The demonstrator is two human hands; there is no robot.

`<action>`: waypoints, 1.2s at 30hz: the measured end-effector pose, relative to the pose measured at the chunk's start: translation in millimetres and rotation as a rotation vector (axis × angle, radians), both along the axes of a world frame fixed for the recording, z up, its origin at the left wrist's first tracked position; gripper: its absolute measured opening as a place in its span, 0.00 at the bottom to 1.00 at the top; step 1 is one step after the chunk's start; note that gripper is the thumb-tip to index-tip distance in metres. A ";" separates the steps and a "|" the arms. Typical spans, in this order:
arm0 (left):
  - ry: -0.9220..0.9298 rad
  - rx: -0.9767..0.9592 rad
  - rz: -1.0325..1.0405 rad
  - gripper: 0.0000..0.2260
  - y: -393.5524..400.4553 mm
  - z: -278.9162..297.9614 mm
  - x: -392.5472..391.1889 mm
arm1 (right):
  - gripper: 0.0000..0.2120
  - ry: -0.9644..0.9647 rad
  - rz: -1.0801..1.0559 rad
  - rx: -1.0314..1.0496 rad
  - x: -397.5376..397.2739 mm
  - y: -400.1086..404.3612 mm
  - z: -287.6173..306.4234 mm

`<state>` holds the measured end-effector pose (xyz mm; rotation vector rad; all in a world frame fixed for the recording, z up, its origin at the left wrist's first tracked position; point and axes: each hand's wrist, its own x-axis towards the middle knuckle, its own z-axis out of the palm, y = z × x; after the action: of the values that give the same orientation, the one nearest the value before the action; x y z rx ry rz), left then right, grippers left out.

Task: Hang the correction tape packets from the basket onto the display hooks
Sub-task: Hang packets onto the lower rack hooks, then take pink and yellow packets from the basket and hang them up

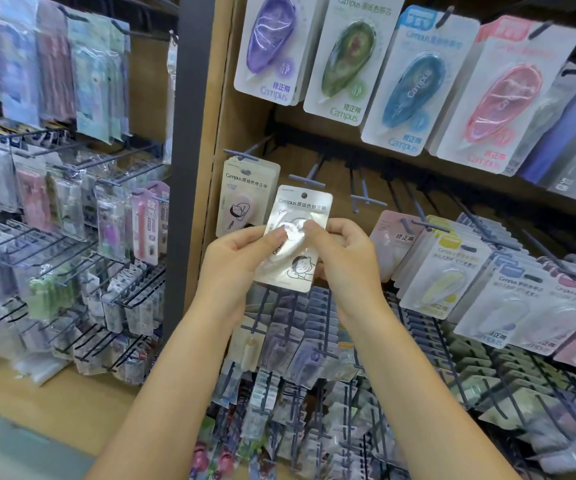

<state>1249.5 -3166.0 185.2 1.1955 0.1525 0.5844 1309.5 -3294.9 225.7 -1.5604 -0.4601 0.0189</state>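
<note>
A white correction tape packet [300, 209] with a round hang hole at its top is held upright in front of the wooden display. My left hand [234, 258] grips its left edge, thumb on the blister. My right hand [342, 254] pinches its right side, thumb on the front. Just behind and to the left, matching packets [241, 199] hang on a hook [241, 155]. An empty grey hook [309, 178] juts out just above the held packet, and another empty hook [366, 197] is to its right. The basket is out of view.
Large Campus tape packets in purple [269, 46], green [343, 60], blue [414, 77] and pink [501, 98] hang on the upper row. More packets [453, 271] fill hooks at the right and below. A dark post [189, 133] separates a wire rack of stationery [72, 202] at left.
</note>
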 end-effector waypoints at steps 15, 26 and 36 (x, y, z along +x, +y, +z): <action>0.004 0.355 0.182 0.12 8.0 -25.1 67.9 | 0.05 -0.284 -0.183 -0.269 49.3 14.0 -30.8; 0.140 0.798 0.409 0.20 -25.0 -53.8 30.9 | 0.15 -0.332 -0.170 -0.404 28.5 -41.8 -53.9; 0.266 1.323 0.000 0.20 -191.6 -279.6 -27.6 | 0.06 0.078 -0.275 -0.703 -35.9 -273.2 -298.7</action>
<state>1221.9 -3357.6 -94.5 2.5576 -0.0382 0.5041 1273.5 -3568.1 -73.0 -2.2941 -0.1719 0.0316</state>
